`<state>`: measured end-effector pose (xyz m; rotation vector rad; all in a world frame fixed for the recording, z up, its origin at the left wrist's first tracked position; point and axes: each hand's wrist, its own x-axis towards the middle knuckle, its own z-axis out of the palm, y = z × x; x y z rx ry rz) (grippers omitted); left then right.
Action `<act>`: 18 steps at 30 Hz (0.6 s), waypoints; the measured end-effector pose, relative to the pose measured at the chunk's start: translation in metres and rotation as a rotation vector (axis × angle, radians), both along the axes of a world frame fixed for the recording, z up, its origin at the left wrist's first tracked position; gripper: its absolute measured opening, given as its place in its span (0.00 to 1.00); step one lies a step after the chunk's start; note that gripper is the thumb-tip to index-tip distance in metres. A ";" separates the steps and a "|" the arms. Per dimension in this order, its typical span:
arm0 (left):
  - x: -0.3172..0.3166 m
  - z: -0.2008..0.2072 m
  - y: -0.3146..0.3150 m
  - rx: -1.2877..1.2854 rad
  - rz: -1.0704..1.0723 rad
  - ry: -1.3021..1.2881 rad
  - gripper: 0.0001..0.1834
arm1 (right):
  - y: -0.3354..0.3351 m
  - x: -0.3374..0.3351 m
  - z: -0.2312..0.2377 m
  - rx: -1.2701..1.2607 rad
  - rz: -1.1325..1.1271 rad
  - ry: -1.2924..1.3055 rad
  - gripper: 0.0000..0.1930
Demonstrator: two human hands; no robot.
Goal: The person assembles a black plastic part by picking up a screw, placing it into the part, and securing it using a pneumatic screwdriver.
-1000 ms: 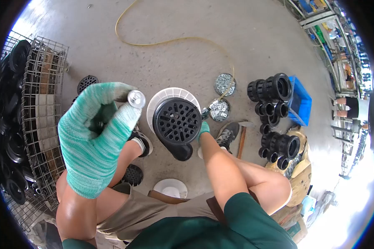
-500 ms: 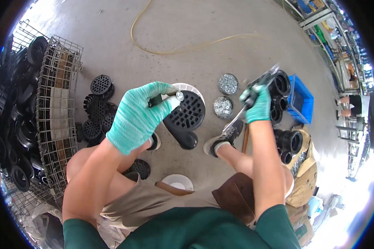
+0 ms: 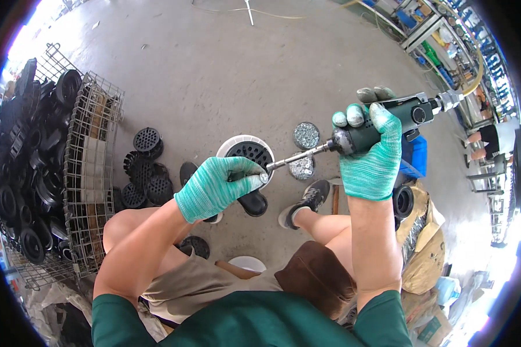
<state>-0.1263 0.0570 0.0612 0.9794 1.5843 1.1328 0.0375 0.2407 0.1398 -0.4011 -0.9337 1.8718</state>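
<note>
My right hand (image 3: 369, 156), in a green-and-white knit glove, is wrapped round a black air screwdriver (image 3: 408, 118), held level. Its long metal bit (image 3: 301, 156) points left toward my left hand (image 3: 217, 188). That gloved hand is closed, thumb and forefinger pinching a small silver screw (image 3: 264, 176) at the bit's tip. Whether bit and screw touch, I cannot tell. Just beyond my left fingers, a black perforated round drain piece (image 3: 249, 151) with a rounded black pipe end lies on a white round container (image 3: 243, 139); my hand partly hides it.
Two round dishes of small metal hardware, a far dish (image 3: 306, 136) and a near dish (image 3: 301, 169), sit right of the container. Black drain parts (image 3: 146, 173) are piled at left beside a wire cage (image 3: 92, 173) of black parts. A blue crate (image 3: 414, 157) stands at right. The air hose (image 3: 479, 63) trails up.
My right hand has raised the air screwdriver and turned it level, its bit now meeting my left fingers. My left hand has shifted slightly right and lower. The view has tilted.
</note>
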 end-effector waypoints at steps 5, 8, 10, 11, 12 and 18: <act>-0.005 -0.005 0.004 -0.058 -0.003 0.049 0.13 | 0.004 -0.007 -0.014 -0.031 0.024 -0.025 0.15; -0.005 -0.009 0.007 -0.050 -0.010 0.033 0.13 | 0.006 -0.010 -0.020 -0.040 0.025 -0.054 0.15; -0.003 -0.010 0.008 -0.078 -0.008 0.030 0.13 | 0.009 -0.010 -0.028 -0.074 0.048 -0.015 0.17; -0.004 -0.015 0.008 -0.080 -0.010 0.027 0.13 | 0.009 -0.010 -0.031 -0.089 0.061 -0.016 0.17; -0.005 -0.023 0.006 -0.043 -0.012 0.023 0.13 | 0.009 -0.009 -0.034 -0.091 0.059 -0.018 0.17; 0.003 -0.065 0.010 0.065 0.063 -0.055 0.11 | -0.004 -0.008 -0.048 -0.143 0.066 -0.109 0.17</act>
